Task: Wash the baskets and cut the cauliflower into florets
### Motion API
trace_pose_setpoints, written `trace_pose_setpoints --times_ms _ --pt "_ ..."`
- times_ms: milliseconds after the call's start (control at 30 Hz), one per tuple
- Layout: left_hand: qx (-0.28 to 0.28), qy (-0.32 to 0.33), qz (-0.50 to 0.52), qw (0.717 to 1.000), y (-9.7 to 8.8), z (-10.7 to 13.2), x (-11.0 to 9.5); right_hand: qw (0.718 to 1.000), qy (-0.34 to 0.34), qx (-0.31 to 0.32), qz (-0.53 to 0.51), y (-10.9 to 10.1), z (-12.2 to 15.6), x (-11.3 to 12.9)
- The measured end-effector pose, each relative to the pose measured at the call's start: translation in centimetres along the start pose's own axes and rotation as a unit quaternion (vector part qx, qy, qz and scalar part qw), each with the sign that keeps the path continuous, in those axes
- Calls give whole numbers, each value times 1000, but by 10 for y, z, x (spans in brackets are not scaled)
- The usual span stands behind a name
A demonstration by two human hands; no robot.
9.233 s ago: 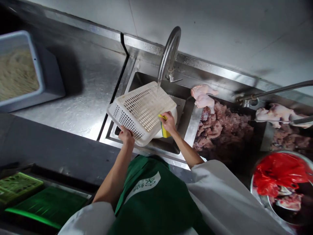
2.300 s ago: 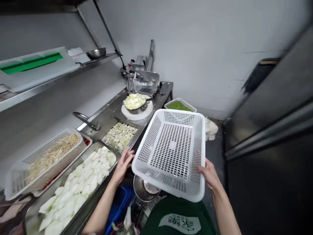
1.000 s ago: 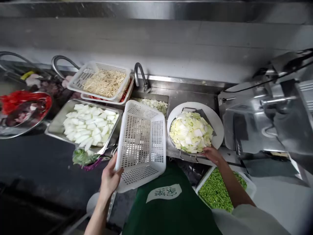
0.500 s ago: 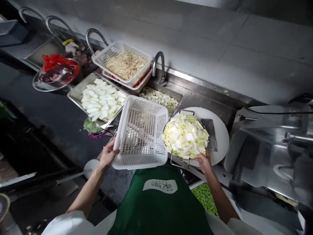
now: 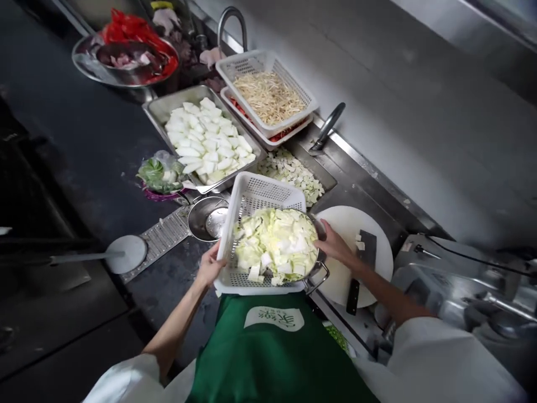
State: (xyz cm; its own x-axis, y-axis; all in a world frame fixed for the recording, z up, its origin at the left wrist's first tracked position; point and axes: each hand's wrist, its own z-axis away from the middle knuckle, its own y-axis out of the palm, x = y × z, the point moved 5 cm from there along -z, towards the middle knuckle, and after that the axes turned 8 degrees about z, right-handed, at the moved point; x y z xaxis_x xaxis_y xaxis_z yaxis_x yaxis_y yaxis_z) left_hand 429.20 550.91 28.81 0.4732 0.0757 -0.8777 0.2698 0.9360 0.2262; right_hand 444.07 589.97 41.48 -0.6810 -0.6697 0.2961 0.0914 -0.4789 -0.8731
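White bskt in L hand, grip closed; R hand grip closed on pan w/ cabbage.

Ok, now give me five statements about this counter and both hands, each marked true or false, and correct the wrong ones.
1. The left hand grips the white basket. True.
2. The right hand touches the faucet. False: it holds the metal pan of chopped cabbage.
3. The cleaver lies inside the white basket. False: it lies on the white board.
4. The pale strands sit in an upper basket stacked above a lower container. True.
5. The white vegetable pieces fill a wooden crate. False: they lie in a metal tray.
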Motion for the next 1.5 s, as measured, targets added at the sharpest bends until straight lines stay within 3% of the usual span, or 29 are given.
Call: trace_pose_setpoints --times_ms 100,233,367,467,600,767,867,1000,1133,1300,1400,1500 --pt "-4 -20 50 999 1 3 28 991 -20 47 124 -10 -8 33" --pt "-11 -20 82 996 0 2 47 975 -35 45 214 -8 -8 59" --pt "0 -29 85 996 -3 -6 50 990 -68 30 117 11 -18 68" --pt "13 -20 88 996 -6 -16 51 997 -67 -29 14 14 -32 70" --pt "39 15 74 996 -6 -28 55 996 -50 -67 -17 -4 -47 76" --pt "101 42 6 994 -7 -33 60 993 -54 -95 49 -28 -44 106" --pt "132 64 -50 988 -7 -33 55 986 -25 -111 123 -9 -24 134" --pt "157 50 -77 983 -8 -39 47 969 3 -155 192 41 9 171" --pt "169 36 -28 985 -11 -48 40 959 -53 -197 197 92 22 193" --pt "173 39 -29 984 -14 -53 33 949 -142 -208 190 148 19 196" --pt "167 40 -28 985 -16 -54 30 939 -140 -238 203 148 15 191" --pt "156 49 -15 986 -18 -55 27 937 -143 -234 214 118 3 185"
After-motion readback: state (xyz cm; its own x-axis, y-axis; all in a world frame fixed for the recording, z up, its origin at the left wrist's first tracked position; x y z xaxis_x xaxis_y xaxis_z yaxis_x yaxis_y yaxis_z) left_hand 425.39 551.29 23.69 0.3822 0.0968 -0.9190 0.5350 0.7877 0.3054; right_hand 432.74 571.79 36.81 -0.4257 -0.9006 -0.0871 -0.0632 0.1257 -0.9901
